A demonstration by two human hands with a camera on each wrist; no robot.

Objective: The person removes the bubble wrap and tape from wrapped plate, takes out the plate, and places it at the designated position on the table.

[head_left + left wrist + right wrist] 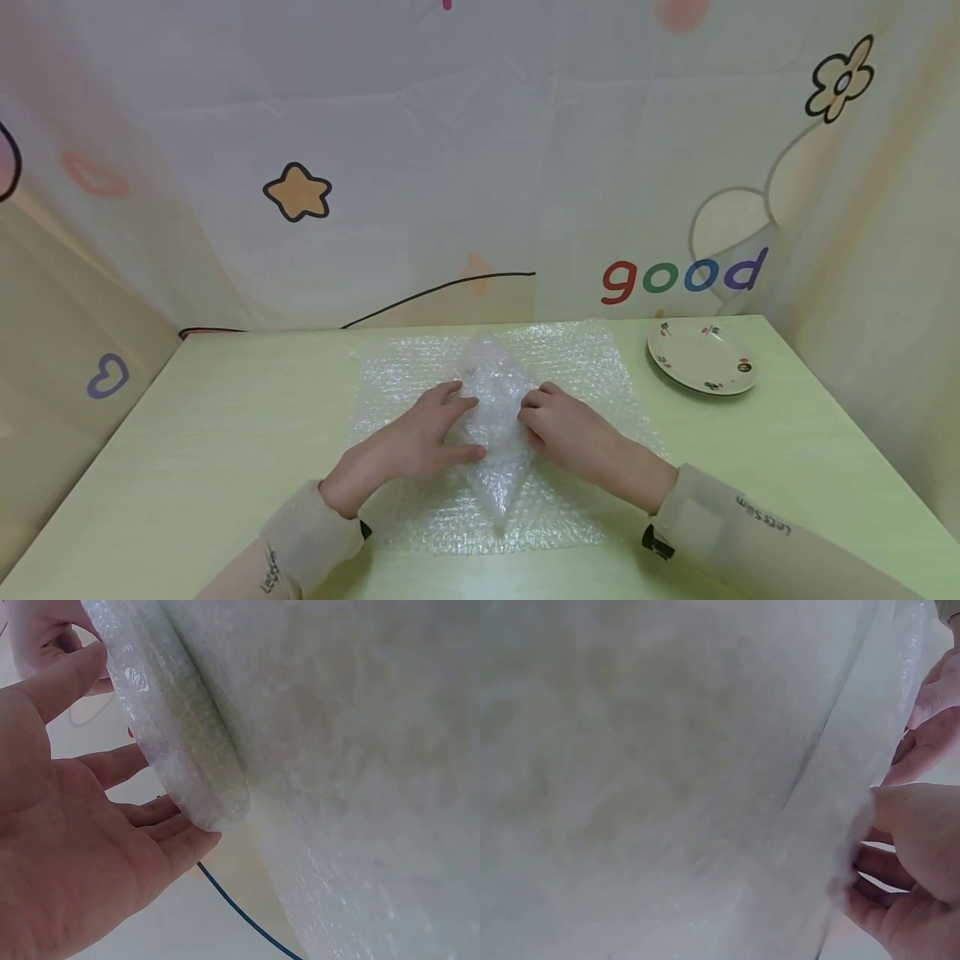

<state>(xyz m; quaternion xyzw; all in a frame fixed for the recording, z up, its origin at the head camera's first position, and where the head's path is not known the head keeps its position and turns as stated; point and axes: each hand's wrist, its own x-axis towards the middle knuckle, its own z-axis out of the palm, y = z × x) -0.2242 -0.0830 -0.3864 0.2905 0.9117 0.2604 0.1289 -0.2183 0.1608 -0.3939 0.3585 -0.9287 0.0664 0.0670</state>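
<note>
A sheet of bubble wrap (592, 354) lies on the table, with a folded bubble wrap bundle (497, 396) on its middle, pointed at the near end. What the bundle contains is hidden. My left hand (427, 429) has its fingers and thumb spread along the bundle's left side. In the left wrist view, those fingertips touch the bundle's thick, rounded edge (217, 787). Opposite it, my right hand (570, 433) pinches the bubble wrap at the bundle's right side with curled fingers. The right wrist view shows its fingertips (855, 896) against the wrap's edge, partly blurred.
White plates (701, 354) with small printed pictures sit, apparently stacked, at the back right of the pale green table (247, 417). Behind the table hangs a patterned curtain (450, 183); more curtain flanks both sides.
</note>
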